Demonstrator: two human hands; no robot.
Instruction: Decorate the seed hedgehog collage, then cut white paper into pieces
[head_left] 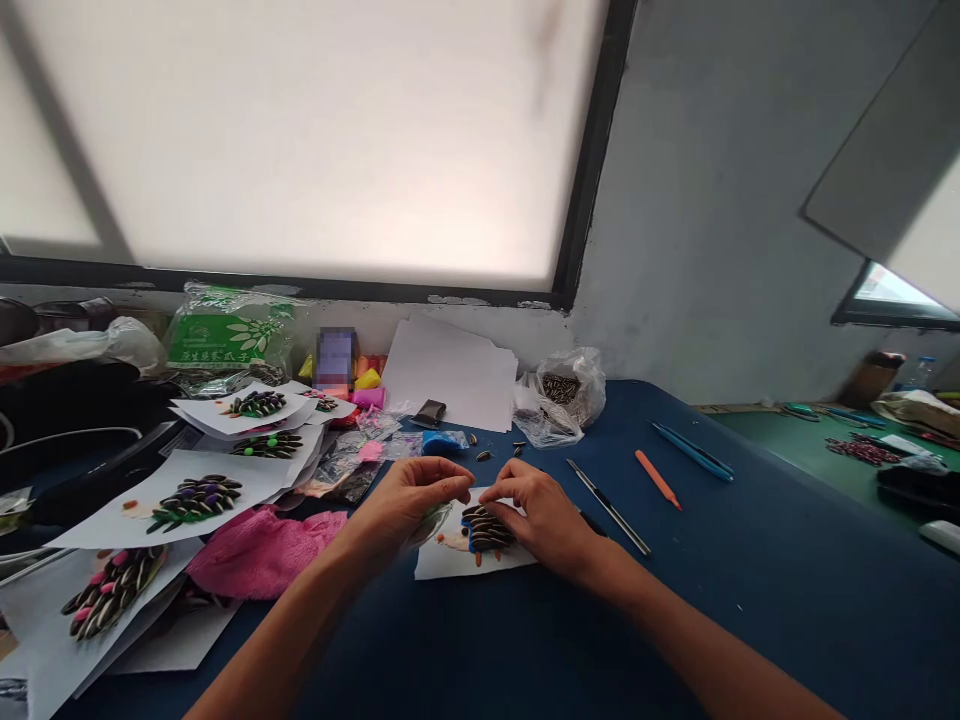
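Observation:
A white paper sheet (442, 568) lies before me with a hedgehog-like figure on it. Its body is of striped sunflower seeds (489, 530) set in blue clay, with a pale face and small orange feet. My left hand (421, 492) is over the sheet's left part, thumb and fingertips pinched together; whatever they hold is too small to make out. A clear, glassy thing shows under that wrist. Right above the seeds, my right hand (541, 512) has its fingers closed in a pinch near the left fingertips. Its fingers hide part of the figure, and its grip's content is unclear.
Finished seed pictures (196, 500) pile up at left by a pink cloth (262, 552). Behind stand a green seed bag (225, 335), blank paper (450, 375) and a plastic bag of seeds (561, 388). A craft knife (609, 508), orange tool (658, 480) and blue tweezers (691, 452) lie right.

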